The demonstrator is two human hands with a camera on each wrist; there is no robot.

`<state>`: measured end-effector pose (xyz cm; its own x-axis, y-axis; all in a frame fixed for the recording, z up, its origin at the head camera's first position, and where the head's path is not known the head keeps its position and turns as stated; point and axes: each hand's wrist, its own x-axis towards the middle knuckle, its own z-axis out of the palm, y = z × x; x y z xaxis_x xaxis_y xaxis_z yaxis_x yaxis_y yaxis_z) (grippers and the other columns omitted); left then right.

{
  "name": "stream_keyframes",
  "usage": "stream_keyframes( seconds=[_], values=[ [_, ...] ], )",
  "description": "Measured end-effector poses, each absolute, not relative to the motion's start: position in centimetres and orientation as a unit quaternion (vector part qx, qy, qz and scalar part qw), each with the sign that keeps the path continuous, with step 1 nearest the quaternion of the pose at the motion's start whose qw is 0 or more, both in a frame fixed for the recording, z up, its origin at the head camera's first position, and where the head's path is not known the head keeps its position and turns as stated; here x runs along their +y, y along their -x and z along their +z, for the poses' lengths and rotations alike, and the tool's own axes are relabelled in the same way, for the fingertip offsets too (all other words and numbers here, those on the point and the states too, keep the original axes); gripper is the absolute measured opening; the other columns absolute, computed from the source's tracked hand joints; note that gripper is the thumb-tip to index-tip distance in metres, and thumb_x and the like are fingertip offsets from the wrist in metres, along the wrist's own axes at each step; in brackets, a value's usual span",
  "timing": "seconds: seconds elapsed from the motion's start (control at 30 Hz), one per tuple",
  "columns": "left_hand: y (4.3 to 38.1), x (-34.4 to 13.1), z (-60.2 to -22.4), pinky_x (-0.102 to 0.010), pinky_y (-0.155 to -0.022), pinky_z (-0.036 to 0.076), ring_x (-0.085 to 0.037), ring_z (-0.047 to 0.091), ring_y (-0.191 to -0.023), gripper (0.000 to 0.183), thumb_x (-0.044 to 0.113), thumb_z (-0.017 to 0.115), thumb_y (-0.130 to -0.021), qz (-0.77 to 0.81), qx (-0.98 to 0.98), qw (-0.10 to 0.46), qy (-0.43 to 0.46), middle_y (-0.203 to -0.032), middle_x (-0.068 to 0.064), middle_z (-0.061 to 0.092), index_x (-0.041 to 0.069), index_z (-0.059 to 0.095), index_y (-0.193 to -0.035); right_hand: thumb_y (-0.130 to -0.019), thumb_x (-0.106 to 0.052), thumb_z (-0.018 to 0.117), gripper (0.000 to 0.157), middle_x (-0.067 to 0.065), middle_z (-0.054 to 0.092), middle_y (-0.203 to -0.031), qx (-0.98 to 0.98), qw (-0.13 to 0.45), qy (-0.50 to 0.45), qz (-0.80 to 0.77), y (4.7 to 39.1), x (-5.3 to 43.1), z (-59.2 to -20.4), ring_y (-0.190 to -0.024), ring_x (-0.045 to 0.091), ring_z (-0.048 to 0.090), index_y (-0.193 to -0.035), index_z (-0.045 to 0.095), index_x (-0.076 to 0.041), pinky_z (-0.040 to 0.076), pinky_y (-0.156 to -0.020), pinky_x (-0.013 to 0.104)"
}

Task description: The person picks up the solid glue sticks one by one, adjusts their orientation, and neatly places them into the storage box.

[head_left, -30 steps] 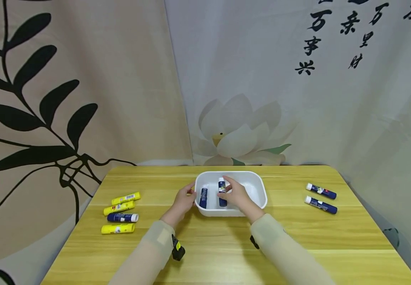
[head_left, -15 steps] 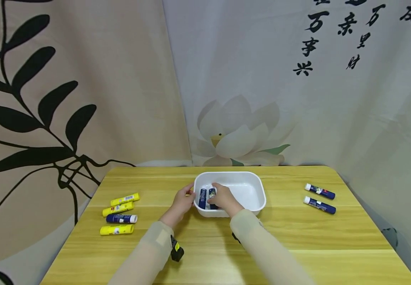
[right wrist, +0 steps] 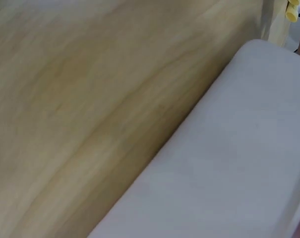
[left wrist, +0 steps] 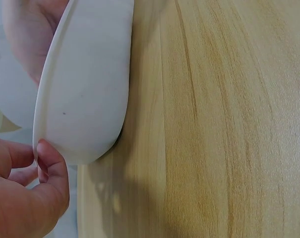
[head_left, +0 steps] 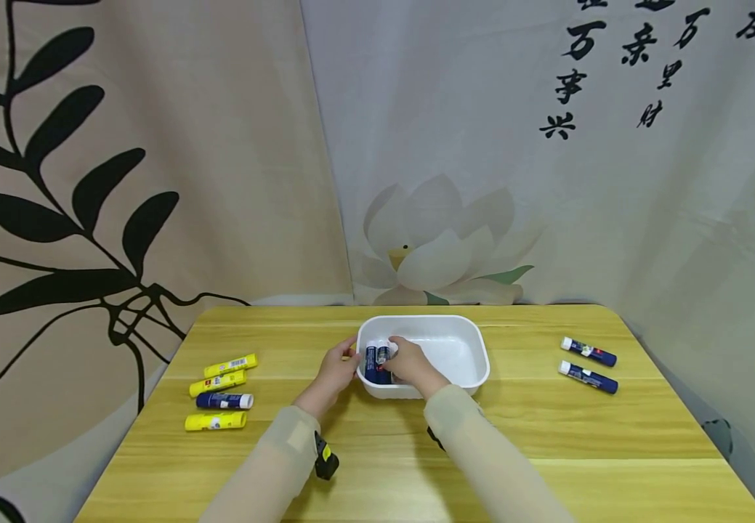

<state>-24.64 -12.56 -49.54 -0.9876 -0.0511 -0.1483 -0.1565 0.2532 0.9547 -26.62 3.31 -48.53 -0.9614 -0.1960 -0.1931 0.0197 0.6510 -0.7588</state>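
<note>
A white plastic tray (head_left: 465,345) stands near the table's back edge. My left hand (head_left: 336,372) pinches its left rim; in the left wrist view, thumb and fingers (left wrist: 51,161) meet at the rim (left wrist: 39,119). Inside, two dark blue glue sticks lie side by side at the left end: the outer one (head_left: 370,365) along the wall, the inner one (head_left: 384,356) close against it. My right hand (head_left: 411,365) reaches into the tray, fingertips spread right at the inner stick's right side. In the right wrist view the tray's outer wall (right wrist: 229,148) hides most of that hand.
On the left of the wooden table (head_left: 377,465) lie several sticks: yellow ones (head_left: 216,420) and a blue one with a white cap (head_left: 224,401). Two blue glue sticks (head_left: 588,351) with white caps lie on the right. A printed curtain (head_left: 253,181) hangs behind.
My right hand has moved left inside the tray, bringing the inner glue stick up beside the outer one; the stick now shows clear of the fingers. My left hand stays at the rim.
</note>
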Motion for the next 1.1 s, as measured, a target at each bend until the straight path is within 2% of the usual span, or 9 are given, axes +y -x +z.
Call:
stream_keyframes(
  seconds=[0.1,0.17,0.3,0.4,0.5,0.67,0.8,0.93,1.1],
  values=[
    [24.6,-12.6,-49.6,-0.022,-0.06,0.047,-0.011,0.046,-0.069,0.045,0.002,0.049,-0.094,0.607,0.791,0.043,0.068,-0.097,-0.009,0.047,0.002,0.045,-0.139,-0.08,0.004,0.063,0.062,0.011,0.062,-0.089,0.902,0.131,0.055,-0.407,26.7,3.5,-48.6,-0.066,0.016,0.058,-0.138,0.043,-0.003,0.052,-0.056,0.025],
    [24.6,-12.7,-49.6,-0.022,-0.06,0.047,-0.011,0.046,-0.07,0.045,0.002,0.049,-0.095,0.607,0.791,0.046,0.069,-0.098,-0.009,0.046,0.002,0.044,-0.14,-0.078,0.006,0.063,0.063,0.009,0.062,-0.087,0.915,0.119,0.066,-0.381,26.7,3.5,-48.6,-0.068,0.016,0.058,-0.137,0.045,-0.004,0.052,-0.06,0.027],
    [24.6,-12.7,-49.4,-0.021,-0.061,0.048,-0.011,0.046,-0.071,0.046,0.002,0.049,-0.095,0.608,0.789,0.049,0.073,-0.099,-0.01,0.046,0.003,0.044,-0.14,-0.077,0.001,0.07,0.059,0.009,0.062,-0.087,0.941,0.08,0.088,-0.317,26.7,3.5,-48.3,-0.078,0.019,0.057,-0.132,0.05,-0.003,0.052,-0.077,0.035],
    [24.6,-12.7,-49.3,-0.022,-0.061,0.048,-0.011,0.046,-0.07,0.046,0.002,0.049,-0.095,0.608,0.789,0.049,0.073,-0.099,-0.01,0.046,0.003,0.043,-0.14,-0.076,-0.003,0.073,0.059,0.01,0.061,-0.09,0.946,0.065,0.093,-0.303,26.6,3.7,-48.0,-0.082,0.021,0.057,-0.131,0.052,-0.003,0.051,-0.082,0.038],
    [24.5,-12.7,-49.3,-0.023,-0.061,0.048,-0.011,0.046,-0.07,0.045,0.002,0.049,-0.095,0.609,0.788,0.05,0.074,-0.099,-0.01,0.046,0.003,0.044,-0.14,-0.078,-0.004,0.072,0.056,0.011,0.06,-0.091,0.945,0.059,0.1,-0.306,26.6,4.1,-47.7,-0.082,0.02,0.056,-0.13,0.052,-0.004,0.05,-0.078,0.037],
    [24.6,-12.6,-49.4,-0.025,-0.064,0.049,-0.012,0.046,-0.071,0.046,0.003,0.048,-0.096,0.609,0.787,0.054,0.076,-0.1,-0.01,0.046,0.004,0.043,-0.141,-0.078,-0.006,0.073,0.052,0.014,0.06,-0.092,0.936,0.014,0.14,-0.321,26.2,5.8,-47.0,-0.076,0.019,0.052,-0.127,0.054,-0.004,0.047,-0.071,0.033],
    [24.5,-12.6,-49.5,-0.024,-0.064,0.049,-0.012,0.047,-0.071,0.046,0.003,0.049,-0.095,0.608,0.788,0.054,0.077,-0.1,-0.01,0.047,0.004,0.043,-0.141,-0.079,-0.007,0.073,0.049,0.013,0.06,-0.094,0.924,-0.016,0.157,-0.347,25.4,7.8,-46.0,-0.074,0.016,0.056,-0.125,0.056,-0.006,0.05,-0.068,0.029],
    [24.6,-12.5,-49.4,-0.023,-0.062,0.048,-0.012,0.047,-0.071,0.046,0.003,0.049,-0.095,0.609,0.787,0.055,0.077,-0.1,-0.011,0.047,0.005,0.043,-0.141,-0.081,-0.008,0.072,0.047,0.012,0.059,-0.098,0.915,-0.048,0.169,-0.364,24.3,10.5,-45.2,-0.079,0.019,0.061,-0.126,0.056,-0.006,0.054,-0.072,0.035],
    [24.6,-12.5,-49.4,-0.025,-0.063,0.049,-0.011,0.047,-0.07,0.045,0.003,0.049,-0.096,0.609,0.788,0.053,0.078,-0.1,-0.01,0.047,0.006,0.044,-0.14,-0.083,-0.008,0.071,0.047,0.009,0.058,-0.105,0.906,-0.096,0.187,-0.368,23.1,14.5,-44.6,-0.089,0.026,0.06,-0.127,0.056,-0.008,0.055,-0.075,0.04]
  ],
)
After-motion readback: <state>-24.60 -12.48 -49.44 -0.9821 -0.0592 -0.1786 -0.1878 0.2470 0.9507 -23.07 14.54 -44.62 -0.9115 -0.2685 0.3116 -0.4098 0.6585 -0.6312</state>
